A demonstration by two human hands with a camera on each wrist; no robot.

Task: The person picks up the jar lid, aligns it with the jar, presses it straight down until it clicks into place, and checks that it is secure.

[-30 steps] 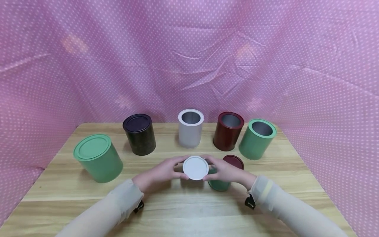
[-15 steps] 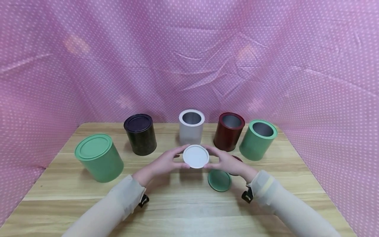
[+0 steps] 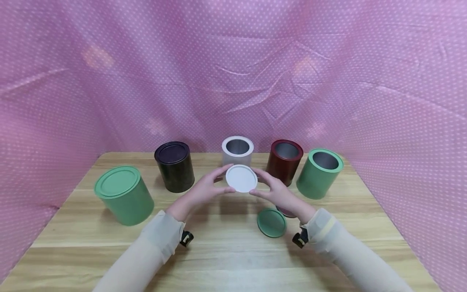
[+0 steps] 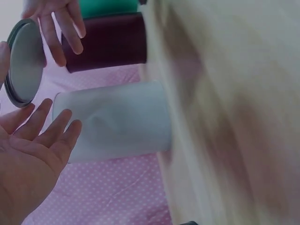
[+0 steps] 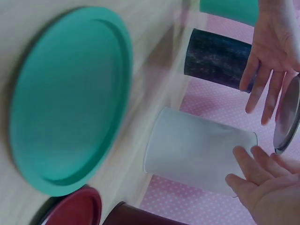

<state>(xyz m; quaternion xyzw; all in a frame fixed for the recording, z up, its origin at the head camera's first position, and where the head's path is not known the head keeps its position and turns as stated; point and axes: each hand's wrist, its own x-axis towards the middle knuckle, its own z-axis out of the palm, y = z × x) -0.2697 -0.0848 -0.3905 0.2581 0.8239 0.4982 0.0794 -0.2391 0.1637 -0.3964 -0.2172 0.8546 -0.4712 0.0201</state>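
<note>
both hands supporting a lid, head and wrist views. the left hand [image 3: 209,187] is grasping the white lid [image 3: 241,178] at its left edge, index finger at the far side and thumb at the near side; the right hand [image 3: 273,190] is mirroring this grasp at the right edge, and the remaining fingers are spreading beneath. the lid is hanging above the table [image 3: 226,263], just in front of the open white can [image 3: 237,160], and is appearing roughly level, its metallic underside showing in both wrist views. nearby, the green lid [image 3: 271,223] is lying flat on the wood beside the red lid [image 5: 77,208], below the right forearm, while the open red can [image 3: 286,172] is standing just beyond the right hand.

handling, as judged: good technique would be balancing both pinches equally, since one side leading would likely be tipping the disc. the fingertips should be staying on the outer edge, leaving the underside free, and the spread lower fingers should be clearing the can's wall.
</note>
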